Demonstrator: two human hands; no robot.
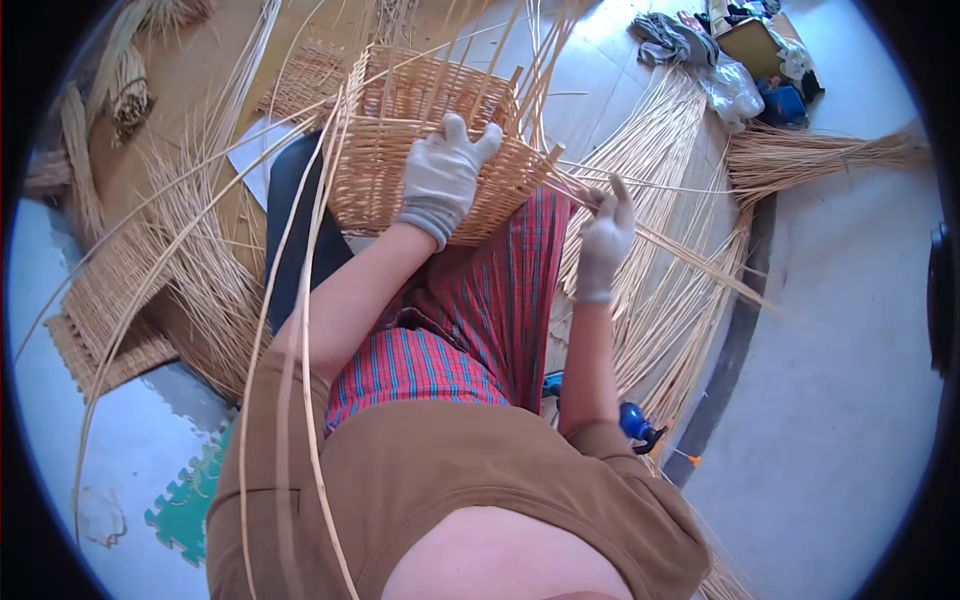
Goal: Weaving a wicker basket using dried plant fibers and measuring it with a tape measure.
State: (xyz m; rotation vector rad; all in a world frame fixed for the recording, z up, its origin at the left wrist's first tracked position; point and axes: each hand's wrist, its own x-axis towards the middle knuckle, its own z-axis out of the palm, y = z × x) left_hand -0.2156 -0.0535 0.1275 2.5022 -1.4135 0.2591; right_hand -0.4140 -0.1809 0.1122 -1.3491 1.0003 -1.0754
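A woven light-brown wicker basket [365,170] with long upright stakes rests over my lap and dark trouser leg. My left hand [437,170], in a pale knit glove, grips the basket's near side, fingertips at the woven top edge. My right hand [605,235], also gloved, is right of the basket, fingers pinched on thin pale reeds [675,255] that run from its right corner. One finger is raised. Loose long reeds trail from the basket down over my left arm. Red plaid cloth [510,300] covers part of my lap.
Reed bundles [790,155] lie right and left on the floor. Woven mats [110,310] sit at the left. Bags and clothing [670,45] are piled at the upper right. A green foam mat [190,500] lies lower left; a blue bottle [632,420] is beside my right arm.
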